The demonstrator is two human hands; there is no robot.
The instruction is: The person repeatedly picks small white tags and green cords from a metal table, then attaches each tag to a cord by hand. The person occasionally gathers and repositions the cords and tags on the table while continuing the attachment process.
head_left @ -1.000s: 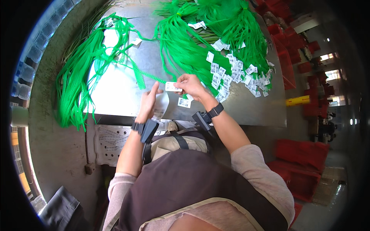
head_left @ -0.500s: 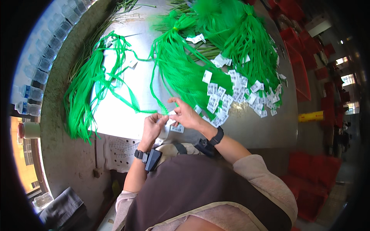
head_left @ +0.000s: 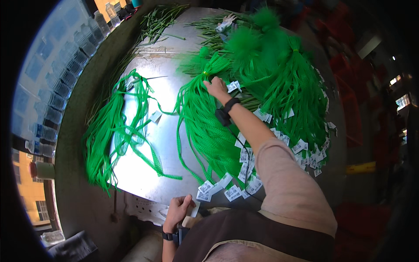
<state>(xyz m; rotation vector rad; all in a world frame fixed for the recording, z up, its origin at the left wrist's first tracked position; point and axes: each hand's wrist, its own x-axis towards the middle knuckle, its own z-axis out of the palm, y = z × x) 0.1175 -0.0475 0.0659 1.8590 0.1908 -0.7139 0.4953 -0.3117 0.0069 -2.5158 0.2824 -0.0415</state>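
Note:
My right hand (head_left: pixel 217 88) reaches across the table to a bundle of green mesh netting strips (head_left: pixel 198 109). Its fingers are curled on the strips just below the yellow tie (head_left: pixel 205 73). At the table's near edge, my left hand (head_left: pixel 176 210) is closed, thumb against fingers, with a piece of white label (head_left: pixel 194 208) showing beside it. White printed labels (head_left: pixel 232 193) hang on the near ends of the bundle's strips. To the left lies a looser heap of green netting strips (head_left: pixel 104 144), with one small white tag (head_left: pixel 155 116) by it.
A second labelled netting bundle (head_left: pixel 292 83) lies at the right. Green stems (head_left: pixel 209 32) spread at the far side, where another person's gloved hand (head_left: pixel 226 22) shows. Plastic bottles (head_left: pixel 56 96) line the left ledge. A yellow object (head_left: pixel 360 168) juts out at the right.
My right hand has left the label and strip near my left hand and moved far forward to the tied bundle. The view has shifted; the loose strip end now lies on the table.

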